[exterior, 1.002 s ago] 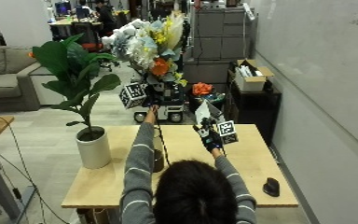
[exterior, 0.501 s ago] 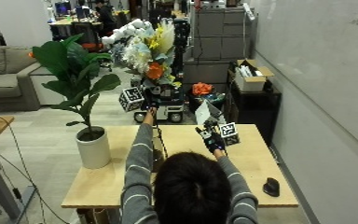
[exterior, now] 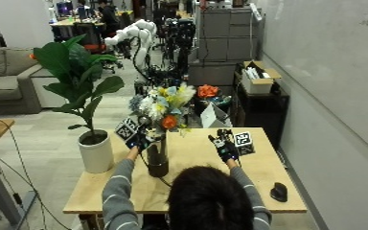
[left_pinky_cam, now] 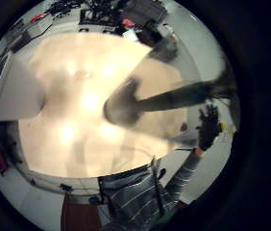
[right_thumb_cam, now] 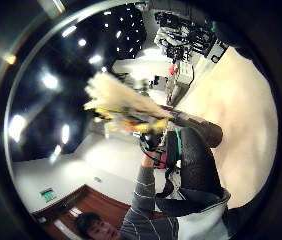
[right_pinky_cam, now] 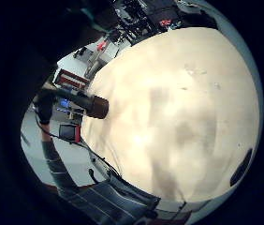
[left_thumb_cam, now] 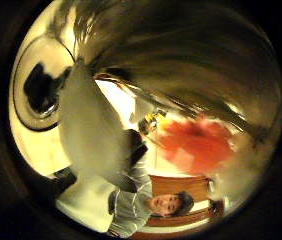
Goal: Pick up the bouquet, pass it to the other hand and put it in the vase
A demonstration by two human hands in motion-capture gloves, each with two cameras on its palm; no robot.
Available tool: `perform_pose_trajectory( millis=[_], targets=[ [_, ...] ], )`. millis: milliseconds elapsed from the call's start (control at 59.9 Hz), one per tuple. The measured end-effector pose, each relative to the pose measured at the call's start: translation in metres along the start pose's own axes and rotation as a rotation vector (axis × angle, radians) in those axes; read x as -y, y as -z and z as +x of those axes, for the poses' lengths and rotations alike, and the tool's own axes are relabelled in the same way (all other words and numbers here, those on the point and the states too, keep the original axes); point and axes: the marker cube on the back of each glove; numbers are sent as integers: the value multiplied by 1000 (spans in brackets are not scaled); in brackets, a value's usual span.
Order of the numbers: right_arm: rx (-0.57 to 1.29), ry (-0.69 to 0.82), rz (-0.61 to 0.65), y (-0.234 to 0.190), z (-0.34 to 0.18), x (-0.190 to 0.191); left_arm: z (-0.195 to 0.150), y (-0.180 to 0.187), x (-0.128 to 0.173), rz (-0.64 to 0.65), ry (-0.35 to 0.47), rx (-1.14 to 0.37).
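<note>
Left of centre in the outside view, the left hand (exterior: 137, 139) grips the bouquet (exterior: 160, 108), whose stems look already down in the dark vase (exterior: 157, 160) on the table (exterior: 264, 167). Best to let the stems settle before letting go. Further right, the right hand (exterior: 224, 146) hovers, fingers spread, holding nothing.

Potted plant (exterior: 82, 96), black mouse (exterior: 278, 191)

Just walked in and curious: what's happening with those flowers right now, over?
Left hand grips bouquet, stems down in the dark vase. Right hand open, raised over table. Nothing in the way.
</note>
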Motion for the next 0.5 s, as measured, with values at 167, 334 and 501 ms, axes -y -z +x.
perform_pose_trajectory(
  millis=[167, 334, 501],
  targets=[
    [-58, 35, 38, 15, 16, -9, -62, -10, 9, 79, 180, 112],
    [-134, 40, 54, 30, 29, -16, -37, -8, -38, -87, 76, -36],
    [-65, 109, 26, 20, 38, -16, -21, -5, -45, -52, -174, -81]
  ],
)
